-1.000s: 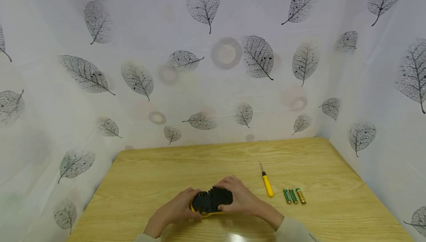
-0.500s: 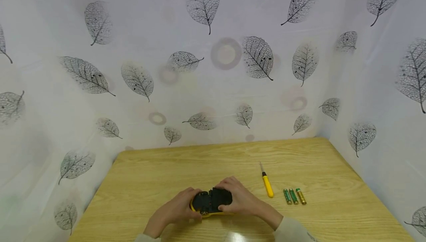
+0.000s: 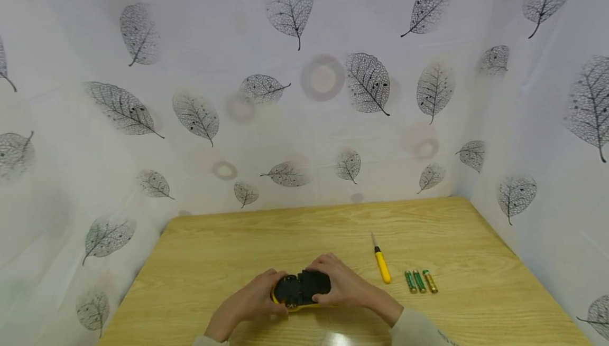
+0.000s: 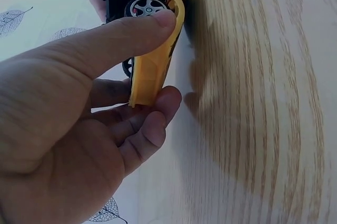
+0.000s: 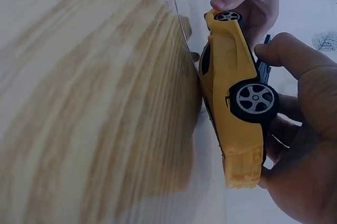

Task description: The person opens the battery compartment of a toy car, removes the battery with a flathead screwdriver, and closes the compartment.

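Observation:
A yellow toy car (image 3: 309,306) lies upside down near the front of the table, its black underside (image 3: 288,289) facing up. My left hand (image 3: 258,294) grips one end; in the left wrist view its thumb rests by a silver-spoked wheel (image 4: 147,7) and the fingertips are under the yellow body (image 4: 150,71). My right hand (image 3: 343,282) holds the other end, its thumb and fingers around a black part (image 3: 316,282) of the underside. In the right wrist view that part (image 5: 263,69) stands slightly out from the yellow body (image 5: 234,71). The right palm hides some of the car's far side.
Right of the hands, a screwdriver (image 3: 383,265) with a yellow handle lies on the wooden table (image 3: 228,245). Beside it are three green-and-gold batteries (image 3: 420,281) in a row. A white leaf-patterned sheet (image 3: 285,134) hangs behind and at both sides.
My right hand and the black part under it have shifted very slightly left. The left hand keeps its grip; the screwdriver and batteries have not moved.

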{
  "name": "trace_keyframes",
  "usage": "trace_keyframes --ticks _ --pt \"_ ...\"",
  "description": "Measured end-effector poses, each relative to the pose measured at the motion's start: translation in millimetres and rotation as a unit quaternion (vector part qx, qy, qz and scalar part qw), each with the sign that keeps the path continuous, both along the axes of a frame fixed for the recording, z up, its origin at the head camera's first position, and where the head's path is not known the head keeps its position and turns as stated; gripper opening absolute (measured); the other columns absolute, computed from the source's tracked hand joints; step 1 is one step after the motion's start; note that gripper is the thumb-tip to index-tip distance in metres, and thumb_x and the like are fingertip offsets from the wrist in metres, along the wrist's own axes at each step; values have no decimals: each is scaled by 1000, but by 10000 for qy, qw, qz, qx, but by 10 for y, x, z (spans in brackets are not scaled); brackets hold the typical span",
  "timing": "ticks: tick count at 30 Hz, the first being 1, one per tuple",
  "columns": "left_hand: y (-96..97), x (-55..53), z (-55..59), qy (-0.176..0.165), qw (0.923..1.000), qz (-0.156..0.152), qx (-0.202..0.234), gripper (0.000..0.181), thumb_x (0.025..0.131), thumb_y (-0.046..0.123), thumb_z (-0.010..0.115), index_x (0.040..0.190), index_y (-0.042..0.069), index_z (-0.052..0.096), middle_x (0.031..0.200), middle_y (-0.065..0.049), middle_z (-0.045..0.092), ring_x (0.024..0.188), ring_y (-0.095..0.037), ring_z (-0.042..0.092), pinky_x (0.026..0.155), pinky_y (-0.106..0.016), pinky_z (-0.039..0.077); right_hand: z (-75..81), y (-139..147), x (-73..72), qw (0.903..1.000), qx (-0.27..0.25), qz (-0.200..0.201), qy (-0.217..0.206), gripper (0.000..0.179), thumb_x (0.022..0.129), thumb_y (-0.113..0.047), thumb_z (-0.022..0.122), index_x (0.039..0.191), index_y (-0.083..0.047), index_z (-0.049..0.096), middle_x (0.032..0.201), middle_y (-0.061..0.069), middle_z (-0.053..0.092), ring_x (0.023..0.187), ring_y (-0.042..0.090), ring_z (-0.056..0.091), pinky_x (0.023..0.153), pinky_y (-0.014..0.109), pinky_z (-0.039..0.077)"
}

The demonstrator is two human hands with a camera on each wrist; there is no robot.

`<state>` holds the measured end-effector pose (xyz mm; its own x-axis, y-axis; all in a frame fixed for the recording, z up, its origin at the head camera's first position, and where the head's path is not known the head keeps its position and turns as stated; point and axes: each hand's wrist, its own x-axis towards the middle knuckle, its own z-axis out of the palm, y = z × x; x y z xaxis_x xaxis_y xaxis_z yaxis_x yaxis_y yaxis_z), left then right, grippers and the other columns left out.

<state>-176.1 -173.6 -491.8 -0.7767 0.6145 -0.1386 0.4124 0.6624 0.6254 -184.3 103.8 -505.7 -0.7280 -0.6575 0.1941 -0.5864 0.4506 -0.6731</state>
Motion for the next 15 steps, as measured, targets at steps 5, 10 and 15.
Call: trace_keyframes --ticks 5,10,15 --pt "17 1 22 -19 10000 37 33 73 82 34 88 139 1 59 114 1 57 99 -13 55 88 -37 50 -21 11 -14 10000 69 -9 56 54 83 -28 82 132 -13 68 122 -5 59 114 12 47 96 33 44" --pt "28 18 42 -45 9999 97 -34 73 81 34 89 140 4 59 113 2 57 99 -12 54 88 -36 49 -33 25 -15 9999 90 45 110 55 84 -27 82 134 -10 68 119 -6 57 112 11 46 95 31 44" --pt "27 26 36 -19 9999 122 -72 73 80 34 89 140 3 59 114 2 57 100 -13 55 89 -37 49 -41 54 0 9997 -33 170 193 53 87 -26 82 136 -10 67 118 -6 57 110 10 45 94 31 43"
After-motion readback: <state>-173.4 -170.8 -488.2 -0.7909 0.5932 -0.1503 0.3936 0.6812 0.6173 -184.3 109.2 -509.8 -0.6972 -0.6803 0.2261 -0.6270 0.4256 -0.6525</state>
